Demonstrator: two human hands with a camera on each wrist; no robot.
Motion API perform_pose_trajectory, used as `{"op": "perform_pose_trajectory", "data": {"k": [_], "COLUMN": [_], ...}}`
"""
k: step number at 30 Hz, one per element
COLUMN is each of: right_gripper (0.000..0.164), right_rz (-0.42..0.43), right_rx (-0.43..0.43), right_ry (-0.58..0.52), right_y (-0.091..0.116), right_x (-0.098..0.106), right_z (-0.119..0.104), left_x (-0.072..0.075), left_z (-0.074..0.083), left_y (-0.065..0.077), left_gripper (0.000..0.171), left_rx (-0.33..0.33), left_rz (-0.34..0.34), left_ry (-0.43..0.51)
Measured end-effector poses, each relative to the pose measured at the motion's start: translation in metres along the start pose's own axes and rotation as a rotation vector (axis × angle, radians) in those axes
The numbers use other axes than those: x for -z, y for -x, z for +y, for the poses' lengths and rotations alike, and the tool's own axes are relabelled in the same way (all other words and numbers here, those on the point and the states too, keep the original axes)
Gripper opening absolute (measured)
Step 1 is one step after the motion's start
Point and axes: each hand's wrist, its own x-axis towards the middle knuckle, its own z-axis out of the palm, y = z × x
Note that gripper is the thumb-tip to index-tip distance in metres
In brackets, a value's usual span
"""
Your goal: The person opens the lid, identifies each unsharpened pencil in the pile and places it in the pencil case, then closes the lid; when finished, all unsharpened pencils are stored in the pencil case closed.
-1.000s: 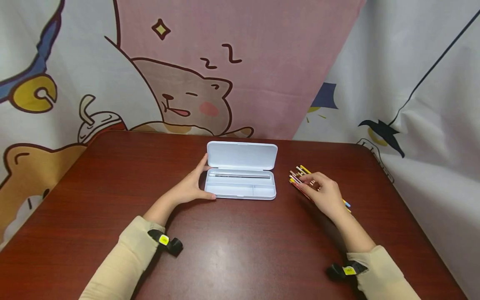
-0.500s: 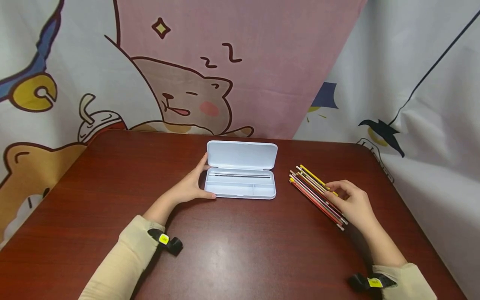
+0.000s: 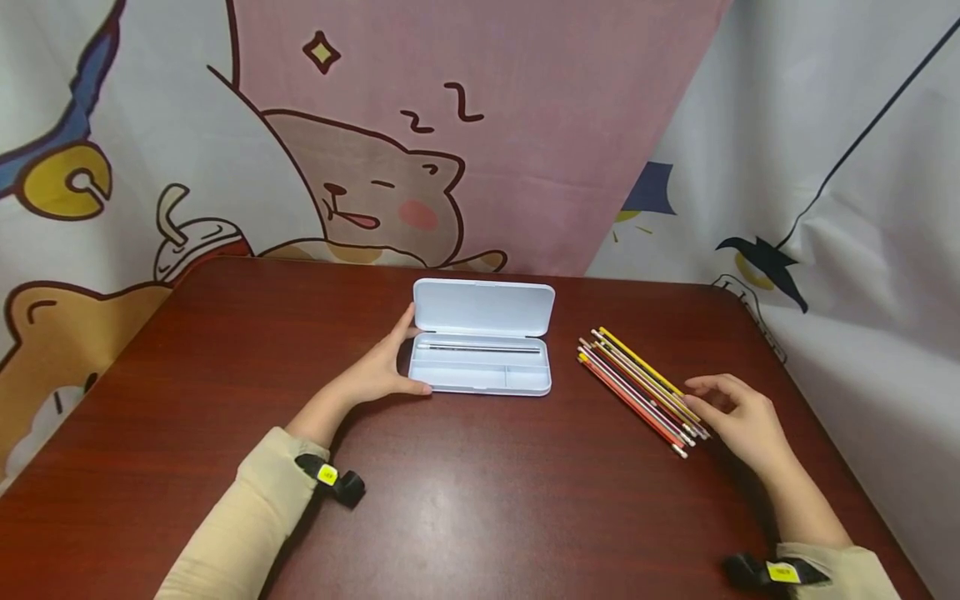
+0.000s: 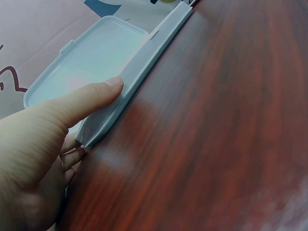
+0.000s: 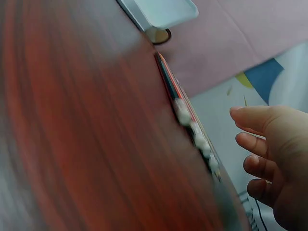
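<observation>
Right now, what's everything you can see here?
Table: one, red-brown, centre
Pencil case: one, bluish-white, open on the table
Loose pencils: several, yellow, red, dark, right of the case
Slim rod: at least one, dark and pale, in the case's rear compartment
Patterned cloth: count unclear, pink and white, behind the table
Sleeves: two, beige, lower left and right
Wrist devices: two, black with yellow labels, at the sleeve cuffs
Left hand: one, bare, gripping the case's left end
Right hand: one, bare, beside the pencils, holding nothing

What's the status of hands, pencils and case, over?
Left hand holds the open case; right hand empty, near pencils. Those lie bunched on table, right of case. Nothing seen between pencils and case.
</observation>
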Motion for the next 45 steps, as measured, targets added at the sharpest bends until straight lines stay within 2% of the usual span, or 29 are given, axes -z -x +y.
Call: {"op": "perform_pose_trajectory", "data": {"k": [7, 10, 14, 20, 34, 41, 43, 45], "right_gripper": [0.019, 0.019, 0.020, 0.019, 0.017, 0.019, 0.020, 0.020], "right_rz": [-0.004, -0.047, -0.093, -0.098, -0.041, -0.026, -0.013, 0.004], "right_rx": [-0.039, -0.066, -0.086, -0.093, -0.114, -0.166, -0.175, -0.175], "right_ry": [0.025, 0.033, 0.042, 0.059, 0.125, 0.135, 0.138, 0.144], "right_y": [0.005, 0.006, 0.008, 0.007, 0.007, 0.008, 0.008, 0.008], "right_x": [0.007, 0.008, 0.008, 0.005, -0.003, -0.002, -0.002, -0.002], "right_z": [0.021, 0.027, 0.031, 0.034, 0.032, 0.031, 0.030, 0.029], "left_x": [0.007, 0.008, 0.008, 0.007, 0.008, 0.007, 0.006, 0.004], "left_z": [0.038, 0.044, 0.043, 0.042, 0.041, 0.041, 0.039, 0.031], "left_y": [0.008, 0.010, 0.010, 0.011, 0.012, 0.010, 0.009, 0.007], "left_gripper": [0.122, 0.121, 0.121, 0.121, 0.123, 0.121, 0.121, 0.123], "left_rx": [0.015, 0.015, 0.012, 0.008, 0.007, 0.010, 0.010, 0.005], "left_rz": [-0.019, -0.021, -0.019, -0.016, -0.016, -0.017, -0.016, -0.009], "left_ry": [0.016, 0.015, 0.020, 0.026, 0.022, 0.009, 0.010, 0.010]}}
